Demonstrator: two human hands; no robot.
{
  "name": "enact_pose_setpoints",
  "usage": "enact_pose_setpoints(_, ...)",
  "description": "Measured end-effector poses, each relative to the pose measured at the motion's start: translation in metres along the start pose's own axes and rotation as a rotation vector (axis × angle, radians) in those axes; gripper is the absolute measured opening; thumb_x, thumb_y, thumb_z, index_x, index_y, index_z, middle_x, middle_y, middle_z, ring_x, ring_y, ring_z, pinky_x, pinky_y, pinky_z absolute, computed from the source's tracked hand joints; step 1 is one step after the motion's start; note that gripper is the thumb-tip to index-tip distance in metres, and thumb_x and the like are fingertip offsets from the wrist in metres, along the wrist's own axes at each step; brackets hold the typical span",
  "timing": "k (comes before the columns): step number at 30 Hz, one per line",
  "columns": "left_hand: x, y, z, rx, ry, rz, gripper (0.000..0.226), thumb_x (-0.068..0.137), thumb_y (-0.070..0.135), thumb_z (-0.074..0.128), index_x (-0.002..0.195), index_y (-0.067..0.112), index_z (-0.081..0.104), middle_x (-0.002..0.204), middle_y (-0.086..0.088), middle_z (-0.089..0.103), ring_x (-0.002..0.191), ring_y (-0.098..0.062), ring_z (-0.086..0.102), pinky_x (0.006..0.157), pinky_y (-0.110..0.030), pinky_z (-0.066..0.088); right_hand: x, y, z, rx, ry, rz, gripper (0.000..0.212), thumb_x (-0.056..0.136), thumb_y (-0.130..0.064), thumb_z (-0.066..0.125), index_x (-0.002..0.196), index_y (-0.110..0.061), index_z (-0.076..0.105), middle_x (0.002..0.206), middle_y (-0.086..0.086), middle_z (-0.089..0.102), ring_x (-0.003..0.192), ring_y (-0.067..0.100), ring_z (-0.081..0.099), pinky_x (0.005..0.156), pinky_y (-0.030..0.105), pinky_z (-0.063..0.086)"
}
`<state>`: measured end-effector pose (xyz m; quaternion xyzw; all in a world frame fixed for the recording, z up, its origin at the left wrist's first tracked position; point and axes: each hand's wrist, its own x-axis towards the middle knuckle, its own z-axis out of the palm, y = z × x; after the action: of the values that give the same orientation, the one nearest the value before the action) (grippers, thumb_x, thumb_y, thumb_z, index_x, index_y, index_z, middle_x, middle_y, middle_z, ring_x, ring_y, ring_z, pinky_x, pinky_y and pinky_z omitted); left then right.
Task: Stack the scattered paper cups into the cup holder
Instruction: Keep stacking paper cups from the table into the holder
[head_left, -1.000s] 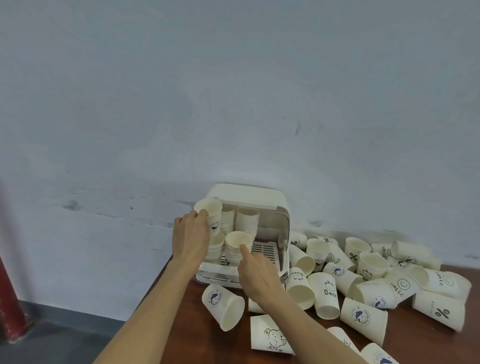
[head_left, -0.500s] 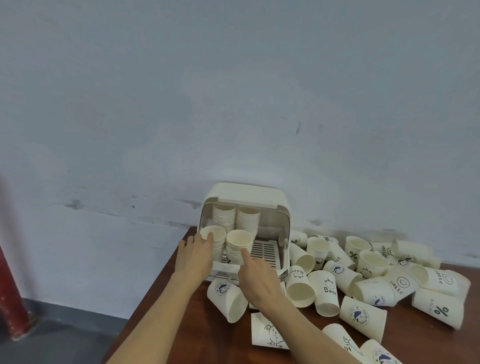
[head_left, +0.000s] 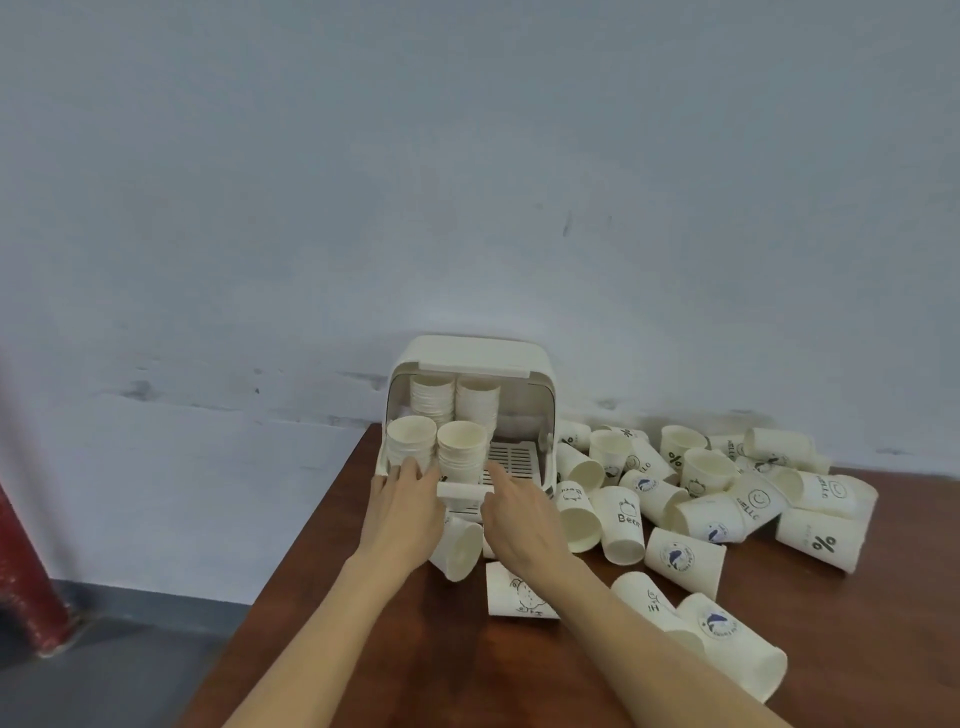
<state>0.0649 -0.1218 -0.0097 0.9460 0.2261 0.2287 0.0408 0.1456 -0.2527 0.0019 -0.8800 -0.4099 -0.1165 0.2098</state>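
A pale blue-grey painted wall (head_left: 467, 182) fills the upper two thirds of the frame. Below it, my dark brown wooden surface (head_left: 467, 665) runs from the centre to the lower right corner. A grey floor (head_left: 104, 660) shows at lower left, with a red cylindrical post (head_left: 23, 582) at the left edge.

Just below the middle of the frame stands the cream plastic box-shaped cup holder (head_left: 470, 358), its front open and its back near the wall. Inside it are four stacks of white paper cups: two tall ones at the back (head_left: 452, 397) and two shorter ones at the front (head_left: 439, 449), all upright with mouths up. A slatted tray floor (head_left: 511, 460) is bare to the right of the stacks.

To the right of the holder, a heap of scattered white paper cups with printed logos (head_left: 701, 499) lies mostly on its sides across the surface, some touching the holder's right wall.

My left hand (head_left: 402, 512) reaches to the foot of the front left stack, fingers extended and touching the cups. My right hand (head_left: 519, 519) reaches to the holder's front lip, fingers loosely extended beside the front right stack, holding nothing.
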Motion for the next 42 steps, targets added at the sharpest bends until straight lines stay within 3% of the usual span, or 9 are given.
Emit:
enact_pose_setpoints(5,-0.02,0.012,0.005,-0.057,0.005,0.05,0.038,0.091,0.014,0.046,0.126,0.022,0.059,0.112,-0.005,0.057,0.106,-0.024,0.053,0.092,-0.036,0.038,-0.027,0.014,-0.009,0.007,0.034,0.013,0.033,0.09,-0.009,0.039,0.122,-0.011,0.045,0.089,0.011,0.063,0.078,0.027,0.05,0.063,0.034,0.03)
enact_pose_setpoints(11,-0.039,0.025,0.012,-0.069,-0.091,0.132,0.04,0.09,0.012,0.047,0.125,0.027,0.06,0.106,-0.007,0.056,0.1,-0.029,0.051,0.086,-0.037,0.038,-0.054,0.025,-0.014,0.025,0.05,0.192,0.04,0.091,-0.012,0.039,0.13,-0.012,0.045,0.104,0.011,0.062,0.098,0.031,0.054,0.073,0.039,0.039)
enact_pose_setpoints(17,-0.048,0.028,0.017,0.111,-0.17,0.169,0.047,0.083,0.006,0.045,0.124,0.029,0.047,0.104,-0.005,0.051,0.101,-0.028,0.047,0.084,-0.035,0.033,-0.076,0.021,-0.007,-0.046,-0.055,0.409,0.018,0.093,-0.017,0.039,0.109,-0.01,0.047,0.104,0.01,0.067,0.096,0.034,0.062,0.064,0.036,0.034)
enact_pose_setpoints(23,-0.05,0.026,0.02,0.213,-0.207,0.138,0.061,0.086,0.007,0.044,0.141,0.031,0.033,0.124,-0.008,0.049,0.116,-0.027,0.044,0.095,-0.036,0.032,-0.082,0.019,-0.005,-0.078,-0.09,0.435,0.023,0.098,-0.024,0.039,0.109,-0.009,0.053,0.112,0.007,0.062,0.104,0.031,0.06,0.07,0.035,0.035)
enact_pose_setpoints(31,-0.05,0.027,0.021,0.281,-0.238,0.119,0.052,0.088,0.01,0.045,0.138,0.024,0.04,0.127,-0.007,0.048,0.118,-0.025,0.044,0.098,-0.036,0.031,-0.082,0.017,-0.009,-0.006,-0.142,0.501,0.027,0.098,-0.027,0.037,0.104,-0.009,0.057,0.112,0.009,0.062,0.105,0.031,0.057,0.071,0.034,0.033)
enact_pose_setpoints(36,-0.048,0.029,0.02,0.287,-0.239,0.119,0.063,0.085,0.01,0.05,0.141,0.03,0.03,0.131,-0.01,0.041,0.122,-0.027,0.04,0.1,-0.037,0.031,-0.079,0.015,-0.014,0.116,-0.181,0.575,0.023,0.095,-0.019,0.038,0.103,-0.008,0.056,0.116,0.013,0.059,0.109,0.033,0.055,0.074,0.033,0.035)
enact_pose_setpoints(42,-0.045,0.032,0.019,0.367,-0.292,0.083,0.051,0.087,0.015,0.053,0.136,0.019,0.042,0.136,-0.01,0.039,0.125,-0.026,0.039,0.102,-0.037,0.031,-0.076,0.01,-0.021,0.174,-0.123,0.57,0.019,0.092,-0.02,0.038,0.082,-0.011,0.052,0.103,0.014,0.063,0.099,0.035,0.058,0.069,0.032,0.036)
